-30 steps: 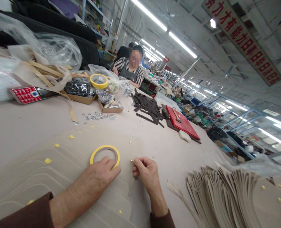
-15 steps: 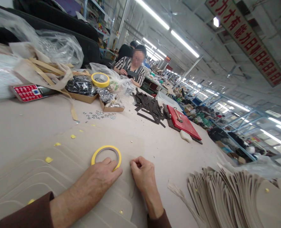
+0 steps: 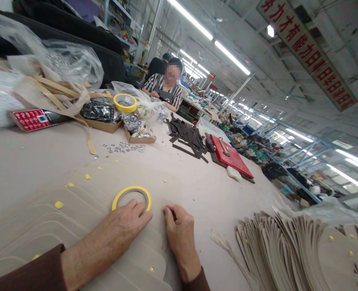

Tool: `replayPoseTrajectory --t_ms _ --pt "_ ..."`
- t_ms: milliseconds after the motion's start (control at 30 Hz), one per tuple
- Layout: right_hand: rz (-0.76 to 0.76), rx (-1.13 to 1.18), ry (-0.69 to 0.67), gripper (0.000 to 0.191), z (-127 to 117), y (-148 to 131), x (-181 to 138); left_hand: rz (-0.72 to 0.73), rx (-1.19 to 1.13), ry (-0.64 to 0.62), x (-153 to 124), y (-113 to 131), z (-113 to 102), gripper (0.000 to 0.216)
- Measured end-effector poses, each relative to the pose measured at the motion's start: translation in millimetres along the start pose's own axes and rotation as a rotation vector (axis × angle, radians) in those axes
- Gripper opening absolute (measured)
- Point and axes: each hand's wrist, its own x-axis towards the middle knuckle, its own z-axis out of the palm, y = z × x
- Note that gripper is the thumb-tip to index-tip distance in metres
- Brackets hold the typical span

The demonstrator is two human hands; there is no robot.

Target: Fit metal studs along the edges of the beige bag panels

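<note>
My left hand [image 3: 123, 222] is closed on a roll of yellow tape [image 3: 116, 199], its fingers hooked through the ring's near side. Beneath it lie overlapping beige flat pieces [image 3: 106, 246], fanned out across the table. Several of them carry small yellow tape squares [image 3: 58, 205]. Just right of the roll, my right hand [image 3: 180, 230] is pinched, thumb against index finger, over the right edge of the pieces. Whatever sits between those fingertips is too small to make out.
A dense stack of beige pieces [image 3: 276, 250] stands at the right. Farther back are loose metal washers [image 3: 124, 147], a small parts box [image 3: 139, 139], dark strips [image 3: 188, 137], a hammer [image 3: 224, 147] on a red pad [image 3: 235, 161], and another yellow tape roll [image 3: 125, 103]. Across the table sits a person [image 3: 163, 89].
Both hands keep nearly the same pose, left on the tape roll and right pinched. The whole view has shifted slightly, so things appear a little farther left.
</note>
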Motion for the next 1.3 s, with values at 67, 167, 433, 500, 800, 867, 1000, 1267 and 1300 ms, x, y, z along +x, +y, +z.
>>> replayPoseTrajectory --t_ms 67,167,433,500,800,867,1000,1267,1300 --pt "-0.066 -0.093 0.013 0.021 3.5 -2.2 3.1 0.033 0.021 0.042 -1.0 -1.3 0.6 0.039" --pt "-0.075 -0.137 -0.012 0.017 -0.3 -9.1 7.9 0.103 0.006 0.172 -2.6 -5.1 0.8 0.034" --pt "0.199 0.213 -0.379 0.015 -32.4 -27.6 3.9 0.223 -0.261 0.383 -3.4 -10.7 -7.8 0.034" --pt "0.077 0.325 -0.217 0.015 -31.8 -29.3 2.6 0.243 -0.241 0.444 -3.2 -10.9 -6.2 0.034" --pt "-0.471 0.271 -0.031 0.018 -14.7 -39.5 -3.3 0.271 -0.252 0.570 -1.7 -6.6 -4.3 0.028" --pt "-0.499 0.239 0.015 0.017 -10.6 -39.1 -4.3 0.249 -0.281 0.554 -1.6 -4.8 -4.9 0.027" --pt "-0.526 0.127 0.135 0.019 -5.5 -37.5 -4.9 0.202 -0.321 0.478 -2.6 -4.3 -2.7 0.023" --pt "-0.228 0.273 0.139 0.020 -3.5 -53.4 -8.4 0.188 -0.270 0.496 -2.1 -2.6 -8.6 0.029" --pt "-0.050 0.373 0.077 0.017 -4.0 -56.8 -7.5 0.202 -0.273 0.516 -2.3 -1.1 -9.4 0.028"
